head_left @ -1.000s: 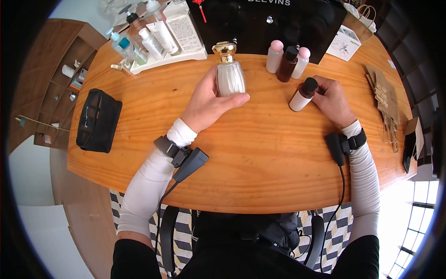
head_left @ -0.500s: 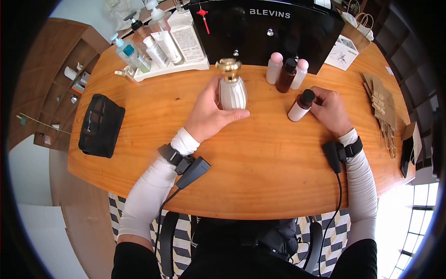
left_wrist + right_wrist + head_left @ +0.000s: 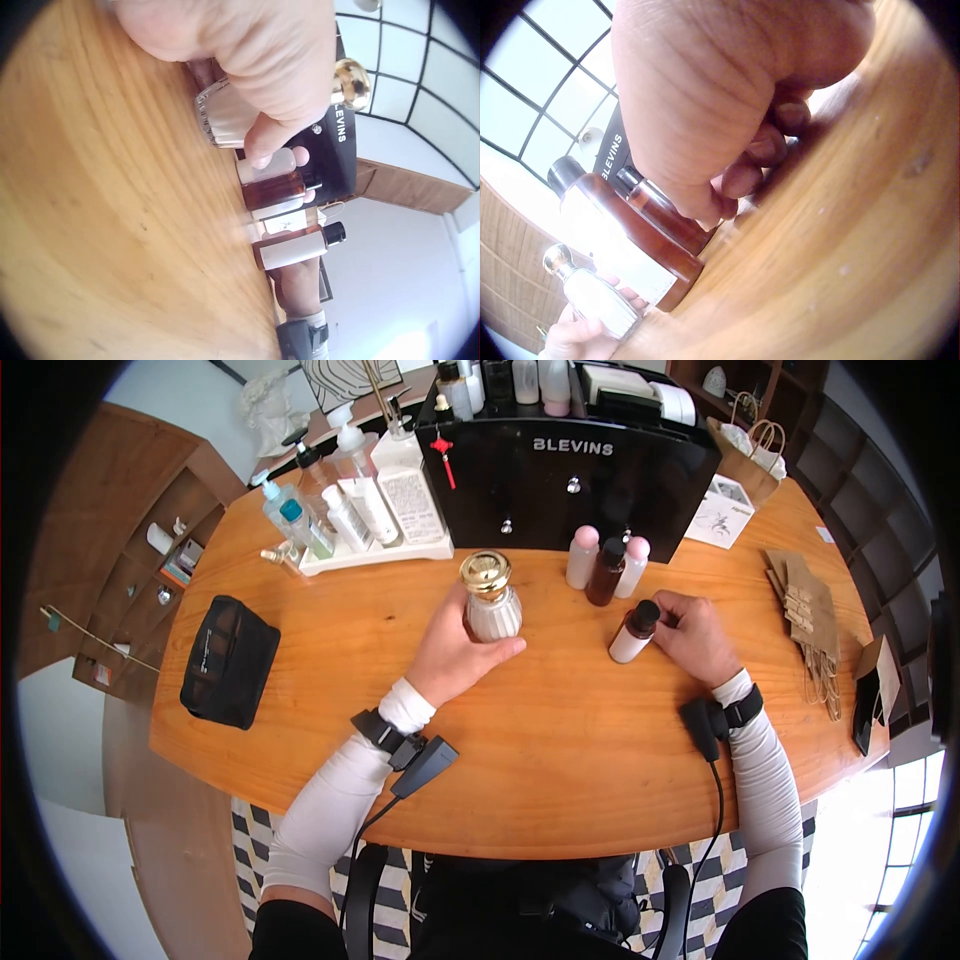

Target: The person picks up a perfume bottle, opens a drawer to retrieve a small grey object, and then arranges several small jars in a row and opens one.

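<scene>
My left hand [image 3: 452,653] grips a ribbed glass bottle [image 3: 496,617] with a gold cap, upright on the wooden table; in the left wrist view its thumb lies along the glass bottle [image 3: 228,116]. A brown bottle [image 3: 631,644] with a black cap and white label stands just left of my right hand [image 3: 697,640]. In the right wrist view, the fingers of my right hand [image 3: 705,97] are curled with the thumb against them, low over the tabletop, and nothing shows in them. The brown bottle [image 3: 630,232] stands beside that hand, not gripped.
Behind stand another brown bottle [image 3: 605,575] and two pink-capped bottles, before a black cabinet [image 3: 560,485]. A white tray [image 3: 375,558] of toiletries is back left, a black pouch [image 3: 230,665] left, paper bags [image 3: 805,600] right. A white box [image 3: 718,515] sits back right.
The head view has tilted upward, so the table, bottles and hands appear lower and more of the cabinet top shows. My left hand still grips the glass bottle; my right hand stays beside the brown one.
</scene>
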Demonstrator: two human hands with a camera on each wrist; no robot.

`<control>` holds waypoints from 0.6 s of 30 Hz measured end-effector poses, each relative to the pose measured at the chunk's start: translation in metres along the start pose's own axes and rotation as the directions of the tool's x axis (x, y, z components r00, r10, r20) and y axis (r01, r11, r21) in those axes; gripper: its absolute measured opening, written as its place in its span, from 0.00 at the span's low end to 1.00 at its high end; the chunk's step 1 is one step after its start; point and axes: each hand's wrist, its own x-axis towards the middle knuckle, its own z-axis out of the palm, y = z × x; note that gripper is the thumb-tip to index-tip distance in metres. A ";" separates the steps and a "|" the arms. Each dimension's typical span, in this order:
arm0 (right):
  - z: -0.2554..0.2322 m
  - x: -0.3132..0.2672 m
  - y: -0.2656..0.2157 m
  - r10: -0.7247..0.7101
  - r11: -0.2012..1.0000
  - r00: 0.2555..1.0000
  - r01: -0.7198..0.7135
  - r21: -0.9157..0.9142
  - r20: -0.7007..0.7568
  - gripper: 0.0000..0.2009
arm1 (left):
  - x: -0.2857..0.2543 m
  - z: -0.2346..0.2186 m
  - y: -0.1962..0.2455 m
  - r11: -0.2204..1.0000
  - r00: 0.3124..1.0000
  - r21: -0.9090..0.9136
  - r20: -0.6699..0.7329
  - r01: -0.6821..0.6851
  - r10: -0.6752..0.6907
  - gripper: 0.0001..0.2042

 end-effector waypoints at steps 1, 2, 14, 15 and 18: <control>-0.001 0.000 -0.002 -0.001 1.000 1.000 0.001 -0.006 -0.013 0.06 | -0.001 0.001 0.001 1.000 1.000 -0.003 -0.019 0.008 -0.008 0.37; -0.001 -0.001 -0.004 0.000 1.000 1.000 0.000 0.009 -0.010 0.06 | -0.003 0.002 0.008 1.000 0.999 0.014 -0.036 0.005 -0.004 0.35; 0.001 -0.001 -0.001 -0.014 0.999 1.000 0.014 0.031 -0.027 0.06 | -0.002 0.004 0.012 0.997 0.993 0.076 -0.118 0.020 -0.011 0.24; -0.001 -0.001 -0.004 0.007 1.000 1.000 -0.007 0.029 -0.011 0.06 | -0.001 0.003 0.011 0.997 0.993 0.076 -0.120 0.017 -0.008 0.24; 0.000 -0.001 0.000 0.009 1.000 1.000 -0.009 0.024 -0.012 0.06 | 0.001 0.001 0.003 0.999 0.989 0.041 -0.150 -0.006 0.012 0.25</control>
